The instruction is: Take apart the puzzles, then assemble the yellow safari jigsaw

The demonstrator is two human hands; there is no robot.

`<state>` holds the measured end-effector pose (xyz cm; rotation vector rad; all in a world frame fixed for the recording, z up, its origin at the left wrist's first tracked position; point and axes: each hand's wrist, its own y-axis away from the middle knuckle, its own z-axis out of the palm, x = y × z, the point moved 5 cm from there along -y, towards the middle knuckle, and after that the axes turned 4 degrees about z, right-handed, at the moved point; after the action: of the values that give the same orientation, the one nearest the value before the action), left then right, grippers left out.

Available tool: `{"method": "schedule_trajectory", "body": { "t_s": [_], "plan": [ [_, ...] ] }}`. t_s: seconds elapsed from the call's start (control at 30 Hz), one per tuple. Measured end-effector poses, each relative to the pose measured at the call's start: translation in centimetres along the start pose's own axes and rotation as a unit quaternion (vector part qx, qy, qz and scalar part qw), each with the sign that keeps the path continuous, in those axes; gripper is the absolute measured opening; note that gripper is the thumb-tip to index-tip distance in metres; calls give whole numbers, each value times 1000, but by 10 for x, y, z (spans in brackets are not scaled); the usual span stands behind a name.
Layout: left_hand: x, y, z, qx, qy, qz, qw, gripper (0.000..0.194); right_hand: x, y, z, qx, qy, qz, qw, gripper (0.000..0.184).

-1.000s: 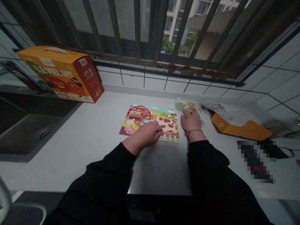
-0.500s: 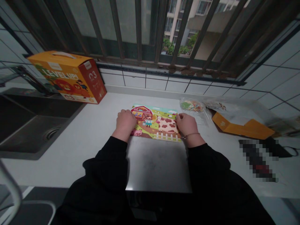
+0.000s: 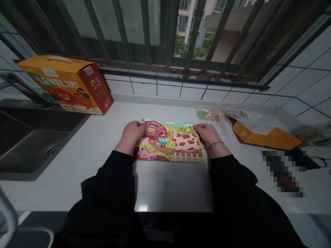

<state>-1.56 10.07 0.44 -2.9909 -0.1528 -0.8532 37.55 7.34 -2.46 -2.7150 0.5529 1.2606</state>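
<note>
Both hands reach forward from black sleeves (image 3: 106, 187), forearms roughly parallel and set apart, with a farm-scene board (image 3: 168, 139) spread between them. Left hand (image 3: 132, 136) has its fingers bent and drawn in on the board's upper left edge, the thumb lying toward the printed barn. Right hand (image 3: 207, 133) pinches the upper right edge between thumb and forefinger, the other fingers curled; a thin bracelet (image 3: 216, 144) circles that wrist. Neither hand is spread wide, and the board is the one thing each has hold of. It lies or hovers just over the tabletop (image 3: 103, 165), picture side up, just beyond a shiny grey panel (image 3: 173, 187); whether it touches the surface below I cannot tell.

Beyond the right hand, near the wall, a clear plastic bag (image 3: 210, 114) holds a cluster of small colourful pieces, their shapes too blurred to tell. Right of it sits an open orange carton (image 3: 266, 137) with a cut-down front edge and clear plastic wrapping (image 3: 258, 113) behind it. At far left, beside the dark sink (image 3: 28, 162), stands an orange "LEVEL UP!" box (image 3: 67, 86), its handled top closed and its contents hidden.
</note>
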Motion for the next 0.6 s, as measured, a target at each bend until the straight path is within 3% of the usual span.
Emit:
{"method": "schedule_trajectory", "body": {
  "t_s": [0.23,0.4,0.5,0.6],
  "plan": [
    [3,-2,11,2,56,6,998,25,-10,10,-1,-28,60,22,998,29],
    [2,-1,17,-20,140,-2,990,15,-16,11,0,-1,130,-35,991,29],
    [4,1,20,-29,227,-9,973,14,-17,9,1,-3,78,-53,996,33],
    [7,0,22,-39,363,-4,931,18,-15,7,-1,0,-16,-49,999,41]
  ]
}}
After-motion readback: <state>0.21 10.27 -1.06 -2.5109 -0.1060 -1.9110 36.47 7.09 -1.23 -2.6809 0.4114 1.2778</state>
